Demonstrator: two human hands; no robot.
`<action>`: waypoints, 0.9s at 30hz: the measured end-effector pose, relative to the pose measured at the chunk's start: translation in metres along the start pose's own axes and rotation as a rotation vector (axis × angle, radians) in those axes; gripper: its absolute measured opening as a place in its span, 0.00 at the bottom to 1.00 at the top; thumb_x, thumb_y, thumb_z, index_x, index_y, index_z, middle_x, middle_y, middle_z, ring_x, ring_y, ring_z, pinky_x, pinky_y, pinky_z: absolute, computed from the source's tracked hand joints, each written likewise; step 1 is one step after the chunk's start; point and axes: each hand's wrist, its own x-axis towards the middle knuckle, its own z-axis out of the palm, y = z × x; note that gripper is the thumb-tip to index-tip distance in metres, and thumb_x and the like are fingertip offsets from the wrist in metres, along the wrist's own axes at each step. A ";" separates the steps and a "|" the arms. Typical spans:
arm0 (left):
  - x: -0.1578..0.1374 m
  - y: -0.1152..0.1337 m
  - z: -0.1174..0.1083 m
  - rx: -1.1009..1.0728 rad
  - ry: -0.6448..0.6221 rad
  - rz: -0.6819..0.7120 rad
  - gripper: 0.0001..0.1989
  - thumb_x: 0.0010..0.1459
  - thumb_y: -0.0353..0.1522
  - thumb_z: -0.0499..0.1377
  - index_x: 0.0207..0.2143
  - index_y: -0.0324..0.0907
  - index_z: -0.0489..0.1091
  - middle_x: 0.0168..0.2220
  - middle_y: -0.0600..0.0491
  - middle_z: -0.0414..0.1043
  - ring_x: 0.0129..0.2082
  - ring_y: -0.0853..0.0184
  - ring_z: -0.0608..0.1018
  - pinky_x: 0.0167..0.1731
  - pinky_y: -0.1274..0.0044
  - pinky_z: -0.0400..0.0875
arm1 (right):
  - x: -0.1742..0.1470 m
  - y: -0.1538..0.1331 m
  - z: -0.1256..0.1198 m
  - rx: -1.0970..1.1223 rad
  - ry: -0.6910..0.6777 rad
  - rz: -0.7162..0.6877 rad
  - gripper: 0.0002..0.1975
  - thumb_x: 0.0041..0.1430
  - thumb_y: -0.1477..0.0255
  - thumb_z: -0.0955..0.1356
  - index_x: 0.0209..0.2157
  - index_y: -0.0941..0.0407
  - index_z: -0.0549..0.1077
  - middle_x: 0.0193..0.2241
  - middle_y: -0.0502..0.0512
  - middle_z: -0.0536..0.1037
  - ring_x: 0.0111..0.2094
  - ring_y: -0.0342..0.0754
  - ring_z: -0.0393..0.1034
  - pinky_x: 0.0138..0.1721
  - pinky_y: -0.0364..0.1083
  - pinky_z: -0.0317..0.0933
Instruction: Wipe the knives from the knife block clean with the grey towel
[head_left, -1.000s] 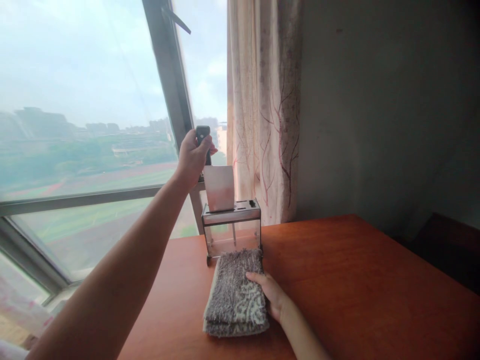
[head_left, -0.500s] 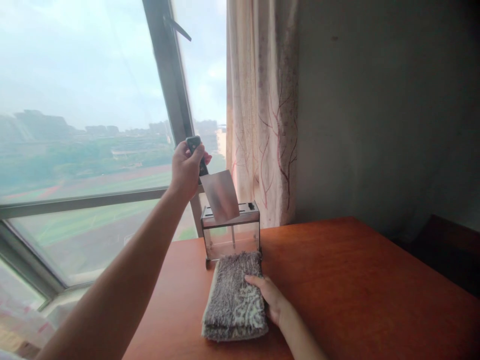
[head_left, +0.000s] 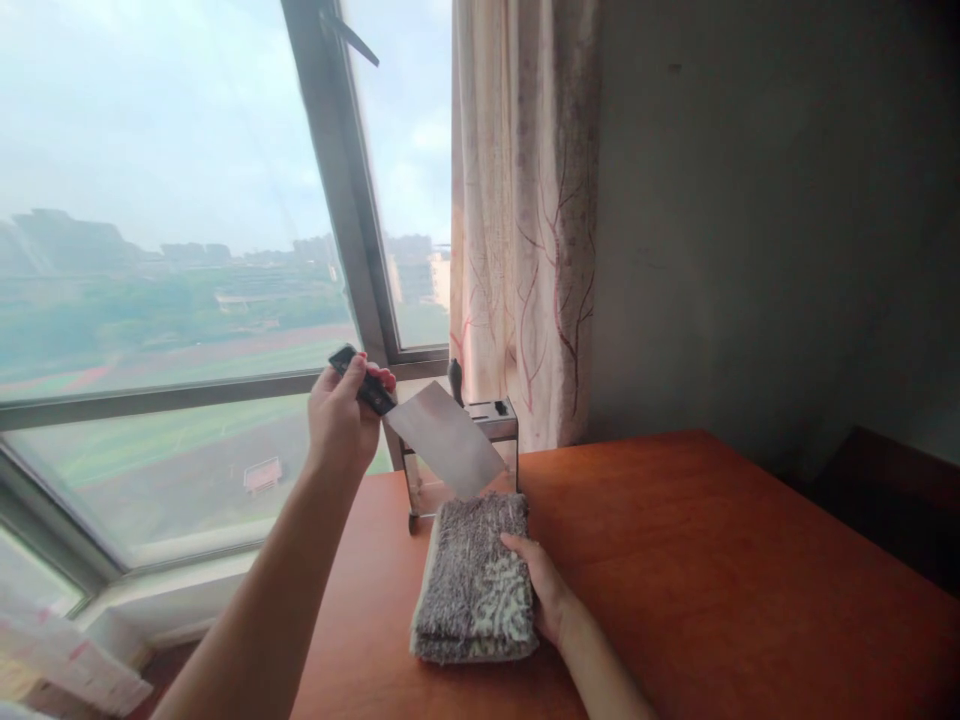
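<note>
My left hand [head_left: 341, 415] is closed around the black handle of a cleaver [head_left: 450, 440]. Its broad metal blade slants down to the right, in front of the knife block and just above the towel's far edge; I cannot tell whether they touch. A folded grey and white towel [head_left: 472, 580] lies on the table nearer to me. My right hand [head_left: 544, 590] grips the towel's right side, thumb on top and the other fingers hidden. Behind the blade stands a clear-sided knife block [head_left: 504, 425] with slots in its top, partly covered by the cleaver.
A dark handle [head_left: 454, 380] rises at the back of the knife block. The reddish-brown wooden table [head_left: 675, 560] stretches to the right. A window [head_left: 187, 240] with a metal frame is on the left, and a patterned curtain [head_left: 525, 220] hangs behind the block.
My left hand has moved down and left, and the cleaver has swung so its blade tilts down toward the towel. My right hand has stayed on the towel. The dark handle behind has become visible.
</note>
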 end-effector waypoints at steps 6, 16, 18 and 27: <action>-0.036 -0.027 -0.044 -0.229 0.235 -0.154 0.07 0.61 0.24 0.52 0.31 0.37 0.68 0.23 0.55 0.67 0.23 0.74 0.71 0.30 0.77 0.73 | -0.015 -0.012 0.007 0.144 -0.134 -0.074 0.23 0.51 0.62 0.66 0.45 0.62 0.73 0.36 0.62 0.81 0.40 0.58 0.75 0.48 0.57 0.62; -0.097 -0.064 -0.085 -0.319 0.551 -0.427 0.16 0.64 0.25 0.47 0.22 0.38 0.65 0.21 0.55 0.66 0.22 0.74 0.73 0.30 0.79 0.74 | -0.023 -0.013 0.015 0.167 -0.146 -0.125 0.24 0.53 0.63 0.68 0.49 0.61 0.72 0.38 0.61 0.81 0.41 0.58 0.75 0.49 0.58 0.61; -0.108 -0.068 -0.091 -0.339 0.555 -0.495 0.16 0.63 0.26 0.48 0.22 0.37 0.67 0.22 0.53 0.69 0.25 0.72 0.75 0.33 0.78 0.75 | -0.021 -0.013 0.016 0.193 -0.109 -0.149 0.24 0.54 0.62 0.67 0.50 0.59 0.71 0.39 0.59 0.81 0.40 0.57 0.76 0.49 0.57 0.62; -0.145 -0.078 -0.126 -0.271 0.086 -0.655 0.06 0.56 0.31 0.59 0.33 0.39 0.75 0.39 0.46 0.78 0.42 0.61 0.77 0.40 0.71 0.73 | -0.032 -0.030 0.014 0.162 -0.070 -0.112 0.25 0.55 0.57 0.64 0.48 0.59 0.73 0.31 0.59 0.82 0.35 0.57 0.77 0.42 0.56 0.67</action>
